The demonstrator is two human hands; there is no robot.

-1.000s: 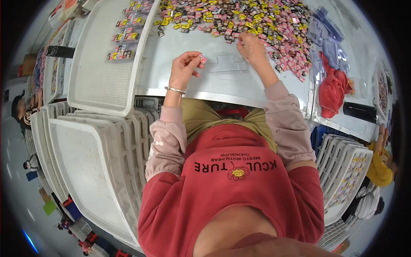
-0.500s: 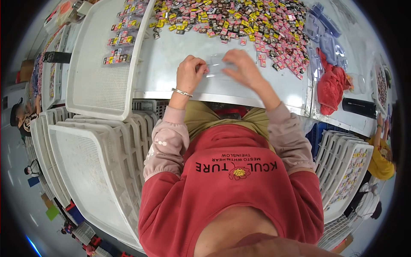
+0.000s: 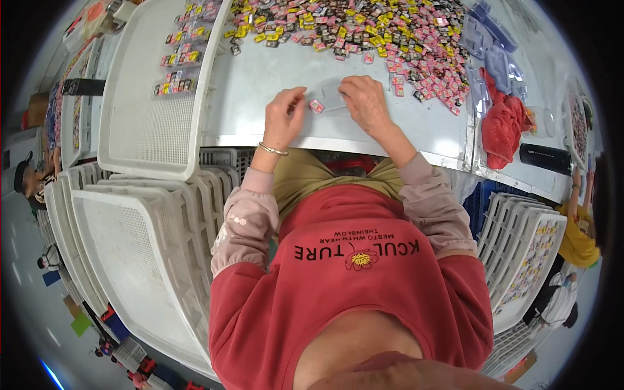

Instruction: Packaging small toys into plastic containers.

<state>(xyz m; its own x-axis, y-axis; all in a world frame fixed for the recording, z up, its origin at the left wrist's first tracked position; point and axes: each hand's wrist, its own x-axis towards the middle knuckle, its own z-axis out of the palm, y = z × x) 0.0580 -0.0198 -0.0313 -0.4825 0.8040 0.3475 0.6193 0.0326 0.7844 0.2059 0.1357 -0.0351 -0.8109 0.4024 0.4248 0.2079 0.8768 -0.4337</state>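
Note:
A clear, shallow plastic tray (image 3: 333,99) is held low over the near part of the pale worktable (image 3: 250,88). My right hand (image 3: 368,104) pinches its right end between thumb and fingers. One small pink block (image 3: 316,106) sits at the tray's left end; I cannot tell whether it lies inside or just against it. Beside that block, a little to the left, is my left hand (image 3: 285,118), fingers loosely curled and apart from it, with nothing visible in them. Beyond both hands spreads a large heap of small pink, yellow and black blocks (image 3: 364,32).
At left a white mesh tray (image 3: 140,130) carries several filled clear packs (image 3: 175,84). Stacked white trays (image 3: 123,240) stand below it. On the right lie empty clear plastic trays (image 3: 497,45), a red cloth (image 3: 500,133) and a black case (image 3: 545,159). Other people work at both sides.
My left hand has drawn slightly left and away from the clear tray, uncovering the pink block. My right hand has settled on the tray's right end, its fingers closing on it.

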